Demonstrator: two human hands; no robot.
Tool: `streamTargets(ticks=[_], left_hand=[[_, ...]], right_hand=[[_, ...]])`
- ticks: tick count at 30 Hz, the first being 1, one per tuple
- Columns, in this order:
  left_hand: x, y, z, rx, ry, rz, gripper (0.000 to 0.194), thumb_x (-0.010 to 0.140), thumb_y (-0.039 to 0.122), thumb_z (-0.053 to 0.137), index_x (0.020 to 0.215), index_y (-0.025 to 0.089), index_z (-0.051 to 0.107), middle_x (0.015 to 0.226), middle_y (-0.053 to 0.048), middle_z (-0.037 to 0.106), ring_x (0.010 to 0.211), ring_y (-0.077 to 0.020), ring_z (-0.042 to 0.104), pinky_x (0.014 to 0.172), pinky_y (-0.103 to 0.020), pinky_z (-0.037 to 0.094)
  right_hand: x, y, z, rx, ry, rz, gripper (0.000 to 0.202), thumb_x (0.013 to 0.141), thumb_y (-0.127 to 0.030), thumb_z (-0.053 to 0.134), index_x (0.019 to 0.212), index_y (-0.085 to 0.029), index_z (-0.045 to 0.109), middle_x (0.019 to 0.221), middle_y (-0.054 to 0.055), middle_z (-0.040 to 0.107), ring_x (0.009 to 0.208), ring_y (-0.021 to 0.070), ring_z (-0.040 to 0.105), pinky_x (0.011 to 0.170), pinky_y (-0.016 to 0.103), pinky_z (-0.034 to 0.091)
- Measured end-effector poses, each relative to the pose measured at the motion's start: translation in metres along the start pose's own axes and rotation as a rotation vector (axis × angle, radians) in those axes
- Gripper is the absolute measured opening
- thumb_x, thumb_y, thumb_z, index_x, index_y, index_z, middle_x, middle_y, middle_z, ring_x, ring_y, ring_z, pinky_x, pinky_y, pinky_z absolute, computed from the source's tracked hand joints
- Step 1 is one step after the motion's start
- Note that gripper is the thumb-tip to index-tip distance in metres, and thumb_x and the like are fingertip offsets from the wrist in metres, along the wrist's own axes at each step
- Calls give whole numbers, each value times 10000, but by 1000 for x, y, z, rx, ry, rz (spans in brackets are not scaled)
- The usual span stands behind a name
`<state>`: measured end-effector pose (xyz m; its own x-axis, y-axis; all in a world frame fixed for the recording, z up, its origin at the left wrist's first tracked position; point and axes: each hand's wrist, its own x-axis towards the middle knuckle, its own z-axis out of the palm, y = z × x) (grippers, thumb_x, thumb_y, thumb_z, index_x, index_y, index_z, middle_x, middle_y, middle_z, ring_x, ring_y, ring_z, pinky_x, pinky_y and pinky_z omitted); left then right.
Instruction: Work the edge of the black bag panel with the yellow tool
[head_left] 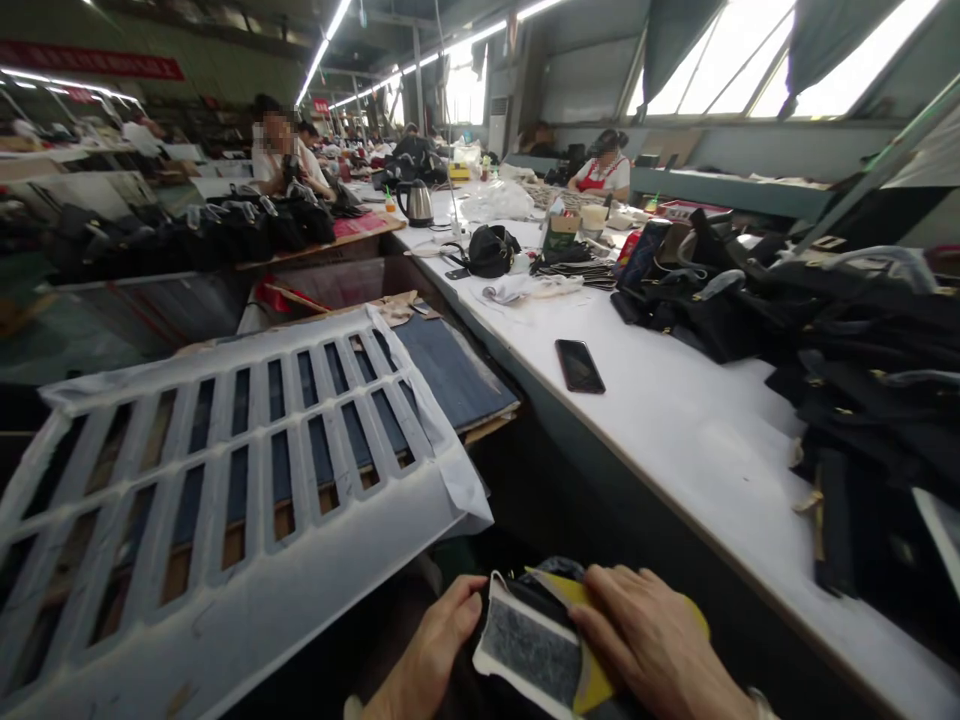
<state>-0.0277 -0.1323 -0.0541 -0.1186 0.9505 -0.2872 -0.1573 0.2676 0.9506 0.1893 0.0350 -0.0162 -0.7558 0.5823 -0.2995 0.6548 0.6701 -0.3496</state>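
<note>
The panel (529, 645) looks matt and mottled; the yellow sheet (596, 685) is smooth, paper or plastic, unclear which. The rack (315, 580) seems smooth, dull plastic, the tabletop (630, 430) smooth with a soft sheen, the phone (580, 366) glossy, the kettle (418, 203) shiny metal, the film (499, 200) crinkled clear plastic.

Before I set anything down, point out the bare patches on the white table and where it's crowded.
The white table is widest open between the phone and the heaped black bags, running toward the near end. A small gap lies between phone and crumpled pale cloth. Crowded: the right side, under the bags, and the far end, beyond the kettle.
</note>
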Motion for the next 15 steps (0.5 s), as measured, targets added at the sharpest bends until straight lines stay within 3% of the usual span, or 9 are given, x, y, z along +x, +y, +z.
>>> streamTargets(ticks=[6, 11, 15], left_hand=[[3, 5, 0, -82, 134, -48, 430, 979, 533, 429, 1014, 174, 663, 1005, -43, 687, 973, -229, 583, 886, -322, 450], [27, -15, 6, -411, 264, -129, 407, 838, 570, 641, 936, 175, 649, 984, -43, 665, 1088, -254, 559, 1011, -330, 396], [45, -35, 14, -576, 193, -270, 381, 826, 506, 635, 1010, 172, 628, 909, -42, 658, 1002, -264, 636, 933, -371, 467]], right_hand=[[46, -34, 6, -110, 2, -170, 386, 1036, -457, 317, 840, -206, 534, 846, 46, 653, 817, 254, 597, 774, 399, 332], [74, -50, -1, -131, 46, -314, 342, 1032, -420, 386, 814, -199, 530, 814, 19, 642, 796, 218, 585, 754, 373, 280], [88, -55, -4, -182, 81, -466, 332, 1028, -417, 397, 806, -208, 528, 784, 2, 624, 765, 198, 548, 750, 374, 253]])
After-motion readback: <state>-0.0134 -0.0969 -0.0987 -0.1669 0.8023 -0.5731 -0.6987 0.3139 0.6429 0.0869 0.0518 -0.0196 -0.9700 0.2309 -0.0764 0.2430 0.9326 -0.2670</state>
